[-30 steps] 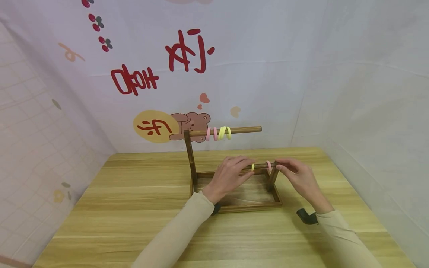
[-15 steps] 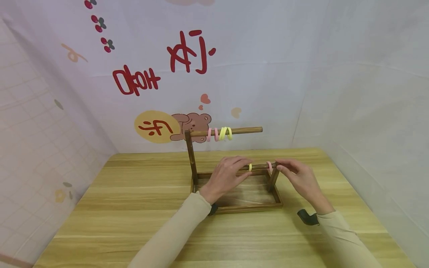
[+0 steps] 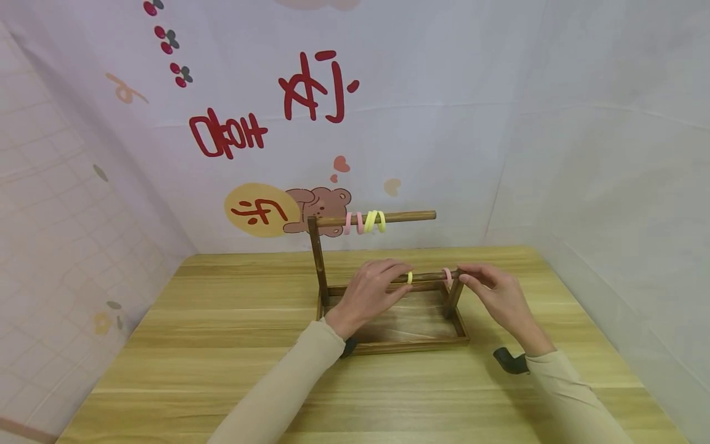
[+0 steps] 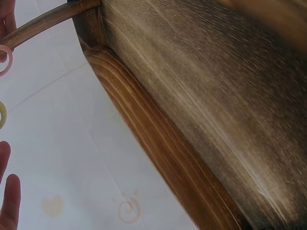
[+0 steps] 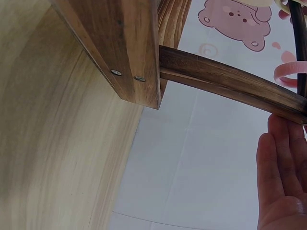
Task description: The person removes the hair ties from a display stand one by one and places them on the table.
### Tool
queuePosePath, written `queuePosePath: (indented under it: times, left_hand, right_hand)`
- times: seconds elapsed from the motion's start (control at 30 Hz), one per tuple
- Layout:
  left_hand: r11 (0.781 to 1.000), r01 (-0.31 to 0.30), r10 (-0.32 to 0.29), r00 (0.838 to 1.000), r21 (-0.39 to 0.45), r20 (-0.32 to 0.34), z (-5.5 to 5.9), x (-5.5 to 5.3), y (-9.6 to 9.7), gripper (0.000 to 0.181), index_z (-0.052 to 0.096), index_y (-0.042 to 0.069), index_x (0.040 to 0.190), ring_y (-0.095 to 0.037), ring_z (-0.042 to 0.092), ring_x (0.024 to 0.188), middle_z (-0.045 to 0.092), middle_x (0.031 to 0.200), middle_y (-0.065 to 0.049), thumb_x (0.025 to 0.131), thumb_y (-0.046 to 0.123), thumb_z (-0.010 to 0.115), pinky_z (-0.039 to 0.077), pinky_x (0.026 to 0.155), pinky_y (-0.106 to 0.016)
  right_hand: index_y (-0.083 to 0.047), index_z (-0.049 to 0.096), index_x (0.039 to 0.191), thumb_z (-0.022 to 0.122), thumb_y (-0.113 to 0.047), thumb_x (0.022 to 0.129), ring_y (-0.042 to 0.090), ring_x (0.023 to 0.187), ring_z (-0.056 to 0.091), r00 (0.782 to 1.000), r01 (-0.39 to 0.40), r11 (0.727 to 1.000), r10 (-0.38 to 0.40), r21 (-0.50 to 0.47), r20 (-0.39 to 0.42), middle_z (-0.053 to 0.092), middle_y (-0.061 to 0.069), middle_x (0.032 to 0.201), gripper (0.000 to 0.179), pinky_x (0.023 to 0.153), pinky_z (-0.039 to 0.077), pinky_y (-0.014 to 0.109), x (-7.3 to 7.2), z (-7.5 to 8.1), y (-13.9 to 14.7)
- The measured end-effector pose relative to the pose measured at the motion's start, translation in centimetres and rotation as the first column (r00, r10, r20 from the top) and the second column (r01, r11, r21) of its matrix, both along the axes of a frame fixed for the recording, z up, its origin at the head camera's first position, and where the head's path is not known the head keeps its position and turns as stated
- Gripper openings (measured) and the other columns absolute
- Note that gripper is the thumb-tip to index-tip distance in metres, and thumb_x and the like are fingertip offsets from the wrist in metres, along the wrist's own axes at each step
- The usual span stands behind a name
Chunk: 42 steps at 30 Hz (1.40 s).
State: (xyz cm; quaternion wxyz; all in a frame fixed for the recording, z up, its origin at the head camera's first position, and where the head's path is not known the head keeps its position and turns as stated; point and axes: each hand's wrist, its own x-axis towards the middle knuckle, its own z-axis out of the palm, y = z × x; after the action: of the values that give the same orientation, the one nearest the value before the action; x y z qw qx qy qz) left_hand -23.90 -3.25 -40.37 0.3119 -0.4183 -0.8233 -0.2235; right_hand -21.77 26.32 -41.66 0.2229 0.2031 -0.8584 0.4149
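The left sleeve (image 3: 277, 388) is running off the bottom edge, its forearm hiding the near left corner of the tray (image 3: 410, 348) and part of a dark piece (image 3: 348, 347). Above, the tall post (image 3: 318, 262) is carrying the upper bar (image 3: 410, 216), where pink rings (image 3: 360, 222) and yellow rings (image 3: 370, 222) are hanging; the overlapping yellow ones are proving hard to count. The left hand (image 3: 366, 290) is covering the free end of the lower bar (image 3: 427, 277). It is keeping a narrow grip, pinching the single yellow ring (image 3: 410, 277) around that bar between thumb and fingertips; the left wrist view is cutting both off at its edge. Further right, the single pink ring (image 3: 447, 276) is encircling the same bar beside the short post (image 3: 453, 299). The right hand (image 3: 499, 296) is pinching the bar's right end, its thumb tucked out of sight in the right wrist view while straight fingers are touching the wood
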Motion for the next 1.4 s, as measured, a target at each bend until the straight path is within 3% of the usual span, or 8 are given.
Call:
queuePosePath:
  times: [0.87, 1.1, 1.4]
  left_hand:
    - [1.000, -0.012, 0.012, 1.000, -0.008, 0.005, -0.2, 0.4, -1.6, 0.037, 0.073, 0.013, 0.127, -0.015, 0.069, 0.110, 0.074, 0.120, -0.001, 0.092, 0.022, 0.083, 0.056, 0.097, -0.035]
    - [1.000, -0.015, 0.015, 1.000, 0.008, 0.022, -0.4, 0.5, -2.1, 0.041, 0.074, 0.013, 0.127, -0.014, 0.069, 0.108, 0.074, 0.119, -0.001, 0.088, 0.018, 0.086, 0.056, 0.096, -0.034]
    - [1.000, -0.031, 0.031, 0.999, -0.001, 0.045, -0.5, 0.7, -2.9, 0.039, 0.073, 0.013, 0.128, -0.015, 0.068, 0.111, 0.073, 0.121, -0.001, 0.092, 0.021, 0.083, 0.055, 0.100, -0.035]
  right_hand:
    - [-0.006, 0.074, 0.122, 0.072, -0.009, 0.099, -0.012, 0.099, 0.062, 0.999, 0.031, 0.999, -0.031, 0.042, -0.018, 0.077, 0.008, 0.110, 0.024, 0.080, 0.050, 0.007, 0.1, 0.0, 0.1]
    - [-0.008, 0.075, 0.122, 0.073, -0.012, 0.098, -0.008, 0.096, 0.064, 0.999, 0.036, 0.999, -0.036, 0.034, 0.002, 0.077, 0.007, 0.111, 0.024, 0.077, 0.052, 0.010, 0.0, -0.2, 0.2]
    - [-0.006, 0.075, 0.122, 0.072, -0.011, 0.099, -0.009, 0.097, 0.064, 1.000, 0.028, 0.999, -0.028, 0.034, -0.008, 0.077, 0.008, 0.110, 0.024, 0.079, 0.051, 0.008, 0.1, -0.1, 0.2]
